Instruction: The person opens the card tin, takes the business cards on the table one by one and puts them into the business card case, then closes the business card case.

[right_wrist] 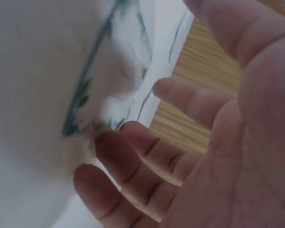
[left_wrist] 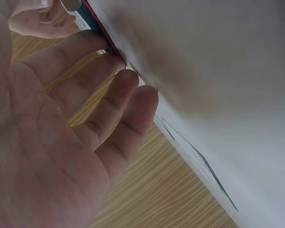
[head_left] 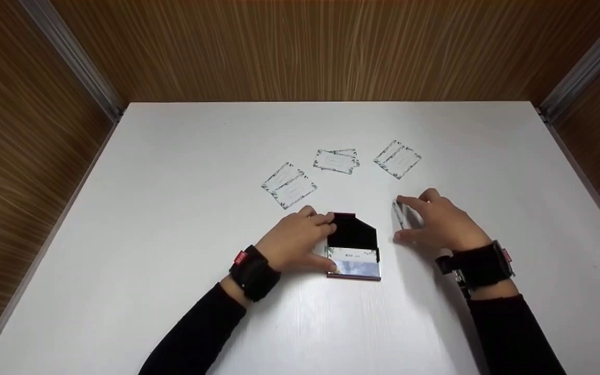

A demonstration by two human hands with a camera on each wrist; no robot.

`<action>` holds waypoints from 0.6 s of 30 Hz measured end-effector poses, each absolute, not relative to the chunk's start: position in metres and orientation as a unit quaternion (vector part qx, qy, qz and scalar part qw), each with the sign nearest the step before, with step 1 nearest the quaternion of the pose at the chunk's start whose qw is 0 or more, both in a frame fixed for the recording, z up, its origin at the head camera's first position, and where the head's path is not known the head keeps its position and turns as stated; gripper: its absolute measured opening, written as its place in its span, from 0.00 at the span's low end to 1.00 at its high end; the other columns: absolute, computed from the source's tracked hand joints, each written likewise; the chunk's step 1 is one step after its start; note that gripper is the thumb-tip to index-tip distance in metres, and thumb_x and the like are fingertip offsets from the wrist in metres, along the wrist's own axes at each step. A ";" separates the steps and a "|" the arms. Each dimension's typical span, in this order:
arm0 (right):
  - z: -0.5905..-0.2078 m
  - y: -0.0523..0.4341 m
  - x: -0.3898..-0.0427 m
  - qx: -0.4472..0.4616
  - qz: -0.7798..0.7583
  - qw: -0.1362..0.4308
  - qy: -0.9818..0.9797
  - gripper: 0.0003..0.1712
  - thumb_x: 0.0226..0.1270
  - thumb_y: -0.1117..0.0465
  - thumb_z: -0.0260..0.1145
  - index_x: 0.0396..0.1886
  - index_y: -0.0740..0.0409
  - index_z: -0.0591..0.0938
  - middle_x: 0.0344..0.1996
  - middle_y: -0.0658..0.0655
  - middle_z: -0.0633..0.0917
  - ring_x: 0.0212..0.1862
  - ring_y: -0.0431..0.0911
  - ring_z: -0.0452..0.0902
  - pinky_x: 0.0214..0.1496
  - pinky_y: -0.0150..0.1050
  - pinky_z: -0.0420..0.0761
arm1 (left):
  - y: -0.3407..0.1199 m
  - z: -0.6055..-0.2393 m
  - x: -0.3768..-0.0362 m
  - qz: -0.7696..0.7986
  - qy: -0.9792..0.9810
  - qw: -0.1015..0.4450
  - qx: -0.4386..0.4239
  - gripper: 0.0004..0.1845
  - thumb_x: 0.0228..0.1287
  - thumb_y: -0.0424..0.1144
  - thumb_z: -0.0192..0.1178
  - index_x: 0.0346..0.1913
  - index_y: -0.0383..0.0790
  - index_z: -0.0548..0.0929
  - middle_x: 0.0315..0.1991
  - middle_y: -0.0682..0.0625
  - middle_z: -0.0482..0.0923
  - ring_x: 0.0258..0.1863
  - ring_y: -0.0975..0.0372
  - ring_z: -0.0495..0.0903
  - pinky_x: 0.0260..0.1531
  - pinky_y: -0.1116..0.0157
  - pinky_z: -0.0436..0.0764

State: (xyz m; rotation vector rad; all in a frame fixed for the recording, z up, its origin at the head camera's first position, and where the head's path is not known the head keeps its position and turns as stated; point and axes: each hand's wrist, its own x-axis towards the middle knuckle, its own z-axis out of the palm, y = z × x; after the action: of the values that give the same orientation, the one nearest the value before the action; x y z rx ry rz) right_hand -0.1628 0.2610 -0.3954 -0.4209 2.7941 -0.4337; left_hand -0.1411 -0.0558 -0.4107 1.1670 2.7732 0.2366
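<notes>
My left hand grips the left side of a small business card case, its thumb on the lower corner and fingertips at the top. The case stands open, with a black lining and white-and-blue cards in its lower part. The left wrist view shows only the case's red-edged side. Beside it to the right, my right hand spans leaf-bordered cards, with index fingertip at the upper end and thumb at the lower. Close up, a card reaches the fingertips, the fingers fairly straight. The hand hides part of these cards.
Further back on the white table lie overlapping leaf-bordered cards: a pair on the left, a pair in the middle and a pair on the right. Wood-grain panels wall in the table's back and sides.
</notes>
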 end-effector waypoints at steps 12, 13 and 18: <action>-0.396 0.242 -0.159 -0.218 -0.157 0.088 0.959 0.38 0.50 0.63 0.74 0.66 0.52 0.78 0.46 0.58 0.80 0.42 0.51 0.74 0.42 0.45 0.76 | -0.055 -0.409 -0.141 0.086 0.917 0.067 0.384 0.45 0.54 0.68 0.66 0.68 0.41 0.76 0.72 0.47 0.68 0.58 0.55 0.70 0.56 0.60 0.75; -0.396 0.241 -0.159 -0.226 -0.159 0.078 0.958 0.35 0.52 0.63 0.72 0.65 0.53 0.79 0.46 0.57 0.81 0.42 0.51 0.76 0.43 0.47 0.77 | -0.056 -0.409 -0.142 0.086 0.917 0.067 0.383 0.45 0.54 0.69 0.66 0.68 0.41 0.76 0.72 0.47 0.68 0.58 0.55 0.70 0.57 0.60 0.75; -0.392 0.240 -0.162 -0.242 -0.199 0.022 0.949 0.23 0.67 0.67 0.62 0.61 0.55 0.81 0.46 0.56 0.86 0.45 0.50 0.81 0.48 0.50 0.79 | -0.056 -0.410 -0.142 0.085 0.919 0.071 0.379 0.45 0.53 0.69 0.65 0.68 0.42 0.75 0.73 0.48 0.67 0.59 0.55 0.70 0.57 0.60 0.74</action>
State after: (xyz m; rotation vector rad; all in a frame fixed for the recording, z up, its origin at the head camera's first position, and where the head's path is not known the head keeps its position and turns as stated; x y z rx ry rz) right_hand -0.1615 0.2404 -0.3923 -0.7495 2.9422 -0.6161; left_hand -0.1420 -0.0558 -0.4099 1.1394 2.7625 0.2563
